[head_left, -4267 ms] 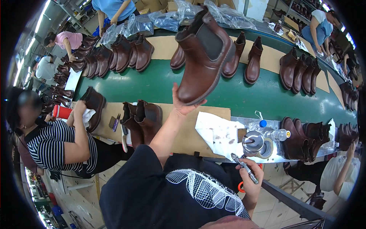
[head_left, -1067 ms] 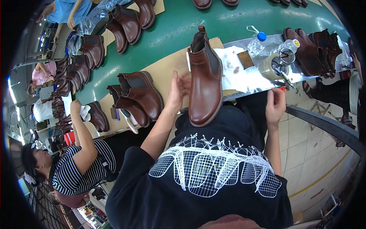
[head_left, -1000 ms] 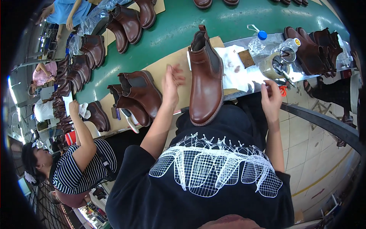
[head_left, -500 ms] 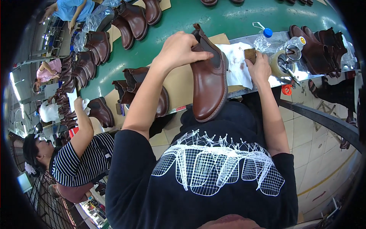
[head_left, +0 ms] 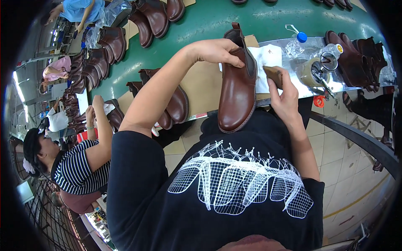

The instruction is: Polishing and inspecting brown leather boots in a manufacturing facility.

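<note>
A brown leather ankle boot (head_left: 238, 102) with dark elastic side panels and a heel pull tab is in front of me, its toe pointing toward my body. My left hand (head_left: 217, 52) grips its shaft from the left, thumb on the outside by the elastic; the other fingers are partly hidden. Pinched in my right hand (head_left: 285, 98) is a small brown sponge-like block (head_left: 274, 76), held just right of the boot and apart from it. Behind the block lies a stained white sheet (head_left: 270, 56) on the bench.
Right of the sheet stand a clear bottle with blue cap (head_left: 301, 37), a jar with tools (head_left: 310, 73) and more boots (head_left: 351, 58). A boot pair (head_left: 178, 104) rests left on brown cardboard (head_left: 199, 90). A co-worker in stripes (head_left: 77, 167) works at left. A dark curved rail (head_left: 351, 136) runs right.
The brown block has left the white sheet's right edge, moving down and tilting toward the boot. My left hand and the boot have shifted slightly right in view. The co-worker's hands have come together.
</note>
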`<control>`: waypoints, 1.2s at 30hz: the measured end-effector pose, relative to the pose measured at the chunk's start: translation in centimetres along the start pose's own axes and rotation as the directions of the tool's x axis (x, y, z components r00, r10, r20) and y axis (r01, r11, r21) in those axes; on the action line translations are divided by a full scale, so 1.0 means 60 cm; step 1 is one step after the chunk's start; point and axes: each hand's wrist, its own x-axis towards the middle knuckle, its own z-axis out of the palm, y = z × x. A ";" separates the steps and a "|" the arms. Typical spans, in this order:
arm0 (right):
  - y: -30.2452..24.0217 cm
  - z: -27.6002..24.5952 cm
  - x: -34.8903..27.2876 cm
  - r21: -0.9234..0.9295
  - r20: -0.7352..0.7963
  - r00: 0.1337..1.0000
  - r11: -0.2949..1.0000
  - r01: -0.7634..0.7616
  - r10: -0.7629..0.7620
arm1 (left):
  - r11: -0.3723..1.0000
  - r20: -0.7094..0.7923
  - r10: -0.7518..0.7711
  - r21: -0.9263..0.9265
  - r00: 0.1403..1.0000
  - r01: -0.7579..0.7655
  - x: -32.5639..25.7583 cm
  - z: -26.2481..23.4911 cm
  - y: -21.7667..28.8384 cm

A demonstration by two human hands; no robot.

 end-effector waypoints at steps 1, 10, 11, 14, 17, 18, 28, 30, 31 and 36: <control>-0.001 0.002 -0.005 0.037 0.042 0.999 0.999 -0.009 0.008 | 0.979 0.011 0.023 -0.205 1.000 -0.020 0.002 0.004 0.000; -0.043 0.036 0.021 -0.041 0.083 0.969 0.971 0.237 -0.233 | 0.933 -0.105 -0.153 -0.343 0.983 0.109 0.000 0.029 0.029; -0.043 0.043 0.023 -0.043 0.082 0.970 0.971 0.235 -0.231 | 0.933 -0.102 -0.152 -0.343 0.983 0.109 0.004 0.029 0.029; -0.041 0.052 0.017 -0.112 0.140 0.958 0.957 0.267 -0.250 | 0.941 -0.105 -0.177 -0.309 0.979 0.137 0.009 0.034 0.021; -0.028 0.040 -0.003 -0.098 0.142 0.970 0.972 0.214 -0.199 | 0.956 -0.193 -0.165 -0.273 0.967 0.108 0.007 0.040 0.015; -0.021 0.037 -0.011 -0.099 0.143 0.969 0.972 0.214 -0.199 | 0.957 -0.165 -0.168 -0.263 0.972 0.121 0.004 0.038 0.015; -0.039 0.057 0.013 -0.175 0.078 0.961 0.945 0.277 -0.267 | 0.955 -0.185 -0.215 -0.245 0.959 0.167 -0.005 0.038 0.046; -0.033 0.060 0.012 -0.159 0.106 0.952 0.941 0.300 -0.286 | 0.952 -0.186 -0.151 -0.291 0.971 0.092 0.006 0.047 0.016; -0.028 0.055 0.004 -0.158 0.109 0.952 0.940 0.301 -0.287 | 0.941 -0.189 -0.085 -0.337 0.978 0.017 0.008 0.048 0.004; -0.013 0.030 -0.027 -0.137 0.090 0.989 0.982 0.130 -0.119 | 0.960 -0.160 -0.141 -0.265 0.977 0.096 -0.009 0.038 0.020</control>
